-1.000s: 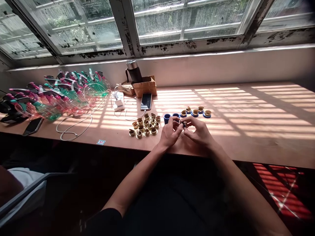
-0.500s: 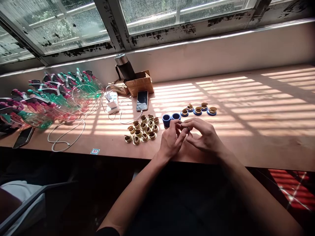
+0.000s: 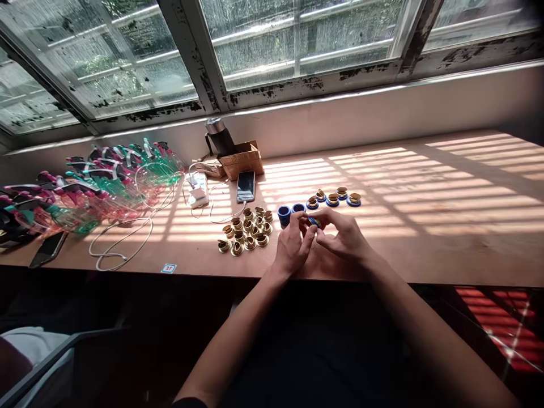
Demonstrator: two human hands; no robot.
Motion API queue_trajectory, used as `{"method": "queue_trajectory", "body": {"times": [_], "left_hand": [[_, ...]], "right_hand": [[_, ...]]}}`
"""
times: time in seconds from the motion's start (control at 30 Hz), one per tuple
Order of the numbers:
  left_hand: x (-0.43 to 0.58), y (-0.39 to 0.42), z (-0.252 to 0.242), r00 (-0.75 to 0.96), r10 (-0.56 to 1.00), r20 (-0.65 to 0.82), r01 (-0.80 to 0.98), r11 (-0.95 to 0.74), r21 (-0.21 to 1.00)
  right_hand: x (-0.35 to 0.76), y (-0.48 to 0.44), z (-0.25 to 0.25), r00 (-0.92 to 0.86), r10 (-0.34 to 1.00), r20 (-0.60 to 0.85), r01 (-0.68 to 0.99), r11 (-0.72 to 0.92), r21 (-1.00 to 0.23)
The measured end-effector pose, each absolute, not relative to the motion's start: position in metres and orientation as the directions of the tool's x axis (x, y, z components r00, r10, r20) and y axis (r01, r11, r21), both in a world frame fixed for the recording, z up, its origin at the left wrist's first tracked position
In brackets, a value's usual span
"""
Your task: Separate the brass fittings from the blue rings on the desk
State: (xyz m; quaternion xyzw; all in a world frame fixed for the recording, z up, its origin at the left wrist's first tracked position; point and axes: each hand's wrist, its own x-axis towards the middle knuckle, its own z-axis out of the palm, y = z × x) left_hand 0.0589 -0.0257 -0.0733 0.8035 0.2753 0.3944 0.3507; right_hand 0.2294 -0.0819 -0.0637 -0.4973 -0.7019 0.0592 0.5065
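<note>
Between my fingertips is a blue ring with a gold-coloured metal piece (image 3: 313,221) in it, partly hidden by the fingers. My left hand (image 3: 293,243) pinches it from the left and my right hand (image 3: 342,231) from the right, just above the table. Right behind my left fingers stand two stacks of blue rings (image 3: 284,215). To the left lies a cluster of several gold-coloured metal pieces (image 3: 250,229), each with a round base and a raised flap. Beyond my right hand sit several blue rings fitted with gold pieces (image 3: 332,199).
A phone (image 3: 245,186) on a cable lies before a cardboard box (image 3: 242,160) with a dark flask (image 3: 221,137). At left are a power strip (image 3: 197,191), a white cable (image 3: 123,258), another phone (image 3: 48,249) and many clear spray bottles (image 3: 102,181). A numbered label (image 3: 169,268) marks the table's front edge.
The held ring has turned between my fingers, so its blue rim and gold part now show. My hands stay close together. The camera view has shifted slightly upward and right.
</note>
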Motion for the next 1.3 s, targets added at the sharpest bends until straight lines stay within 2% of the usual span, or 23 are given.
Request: {"method": "queue_trajectory", "body": {"times": [0.1, 0.53, 0.87, 1.3], "left_hand": [[0.06, -0.025, -0.072, 0.548, 0.722, 0.422, 0.154, -0.583, 0.798], [0.061, -0.021, -0.073, 0.579, 0.732, 0.359, 0.042, -0.466, 0.884], [0.062, -0.016, -0.074, 0.568, 0.743, 0.353, 0.027, -0.446, 0.895], [0.062, -0.014, -0.077, 0.576, 0.736, 0.356, 0.014, -0.445, 0.896]], "right_hand": [[0.229, -0.081, -0.064, -0.006, 0.723, 0.691, 0.67, 0.516, -0.534], [0.229, -0.078, -0.068, -0.075, 0.712, 0.698, 0.712, 0.528, -0.463], [0.23, -0.078, -0.068, -0.045, 0.757, 0.652, 0.663, 0.51, -0.547], [0.227, -0.077, -0.068, -0.043, 0.692, 0.72, 0.683, 0.547, -0.485]]}}
